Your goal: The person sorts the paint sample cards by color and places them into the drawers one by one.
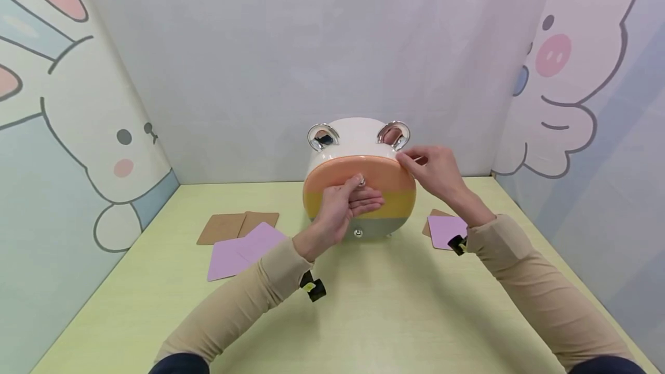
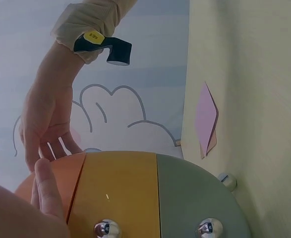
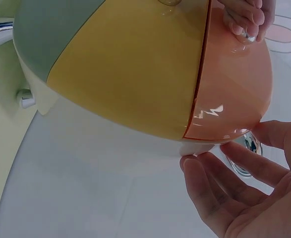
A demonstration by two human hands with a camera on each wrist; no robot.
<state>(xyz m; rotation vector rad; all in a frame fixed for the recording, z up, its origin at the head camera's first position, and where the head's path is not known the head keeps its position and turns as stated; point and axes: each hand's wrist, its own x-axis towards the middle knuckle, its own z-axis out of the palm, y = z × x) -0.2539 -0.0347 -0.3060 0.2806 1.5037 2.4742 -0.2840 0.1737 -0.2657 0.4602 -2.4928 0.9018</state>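
A small rounded cabinet [image 1: 359, 131] with a white body and silver ear-like rings stands upright at the table's middle back. Its front is split into an orange drawer [image 1: 332, 171], a yellow drawer [image 2: 120, 188] and a green drawer [image 2: 190, 193], with silver knobs. My left hand [image 1: 343, 206] pinches the orange drawer's knob [image 3: 248, 36]; its other fingers stretch across the front. At the cabinet's upper right edge, my right hand [image 1: 433, 171] holds the rim, thumb at the orange front and bent fingers against the white side. In the head view, the left hand hides the yellow drawer's knob.
Left of the cabinet, brown cards [image 1: 223, 229] and purple cards [image 1: 246, 251] lie on the table [image 1: 374, 316]. Another purple card [image 1: 444, 229] overlaps a brown one at the right. Walls with cartoon animals enclose the table's sides and a plain wall stands behind.
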